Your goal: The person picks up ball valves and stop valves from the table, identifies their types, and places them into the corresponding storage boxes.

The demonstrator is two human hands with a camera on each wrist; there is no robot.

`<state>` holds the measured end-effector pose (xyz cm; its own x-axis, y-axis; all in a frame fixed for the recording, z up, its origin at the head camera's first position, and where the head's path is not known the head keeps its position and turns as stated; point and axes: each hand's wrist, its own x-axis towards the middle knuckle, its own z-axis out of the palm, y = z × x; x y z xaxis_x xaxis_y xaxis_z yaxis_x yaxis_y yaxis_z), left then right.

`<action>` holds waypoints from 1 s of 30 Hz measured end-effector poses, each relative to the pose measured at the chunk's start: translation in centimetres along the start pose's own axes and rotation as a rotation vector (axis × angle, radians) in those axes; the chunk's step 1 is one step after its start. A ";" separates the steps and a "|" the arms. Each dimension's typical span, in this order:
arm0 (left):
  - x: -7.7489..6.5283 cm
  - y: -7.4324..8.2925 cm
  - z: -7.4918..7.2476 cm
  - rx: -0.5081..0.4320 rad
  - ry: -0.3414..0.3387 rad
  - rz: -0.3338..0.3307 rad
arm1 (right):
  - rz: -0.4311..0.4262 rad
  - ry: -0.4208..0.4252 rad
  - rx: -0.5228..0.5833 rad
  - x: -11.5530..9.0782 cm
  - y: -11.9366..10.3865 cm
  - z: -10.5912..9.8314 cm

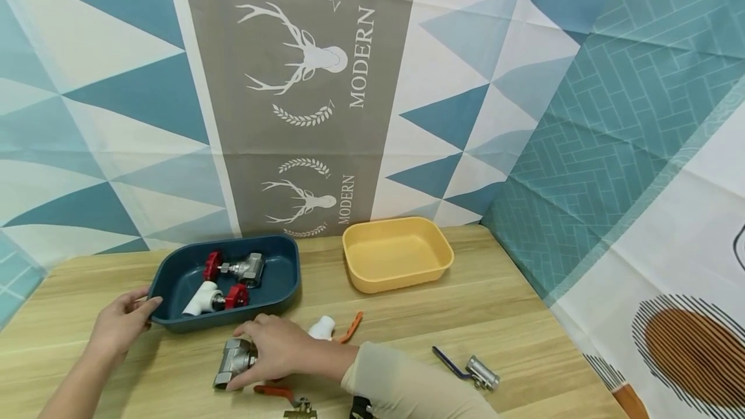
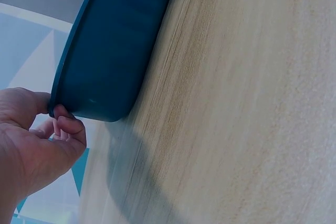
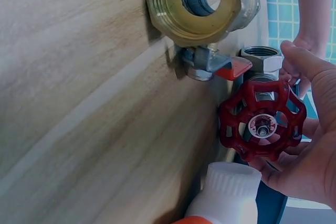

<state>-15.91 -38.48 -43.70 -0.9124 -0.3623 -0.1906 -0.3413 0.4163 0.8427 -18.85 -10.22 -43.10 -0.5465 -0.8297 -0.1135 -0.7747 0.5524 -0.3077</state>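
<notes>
My left hand [image 1: 121, 323] pinches the left end of the dark blue bin [image 1: 285, 296] by its rim, between thumb and curled fingers [image 2: 71, 126]. Inside that bin lie a steel gate valve [image 1: 249, 269] and a white valve [image 1: 204, 299], both with red handwheels. In front of the bin, my right hand [image 1: 278, 346] grips another steel gate valve [image 1: 233, 361] by its body. Its red handwheel [image 3: 262, 127] faces the right wrist camera. Whether this valve touches the table is hard to tell.
A yellow bin [image 1: 401, 277] stands at the back, right of the blue one. Near my right forearm lie a white valve [image 1: 323, 327] with an orange lever and a brass ball valve [image 3: 168, 9]. Farther right is a small steel ball valve [image 1: 483, 372] with a blue lever.
</notes>
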 end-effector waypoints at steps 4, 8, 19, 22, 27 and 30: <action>-0.1 0.0 0.1 0.001 0.002 0.003 | -0.013 -0.015 -0.011 0.1 0.0 0.3; -0.2 -0.1 0.1 0.006 0.008 0.012 | -0.003 -0.027 -0.013 0.2 -0.1 0.5; 0.0 -0.1 0.2 -0.004 0.012 0.006 | 0.036 -0.017 -0.066 0.3 -0.5 1.1; 0.0 -0.1 0.1 0.000 0.013 0.007 | 0.057 -0.018 -0.070 0.4 -0.5 1.3; -0.1 -0.1 0.1 0.004 0.013 0.012 | 0.074 -0.009 -0.074 0.5 -0.6 1.5; -0.1 0.0 0.1 0.008 0.015 0.008 | 0.083 -0.007 -0.072 0.6 -0.7 1.5</action>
<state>-15.83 -38.36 -43.75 -0.9114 -0.3717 -0.1764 -0.3363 0.4260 0.8399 -18.15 -11.21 -44.36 -0.6078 -0.7812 -0.1421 -0.7479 0.6234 -0.2283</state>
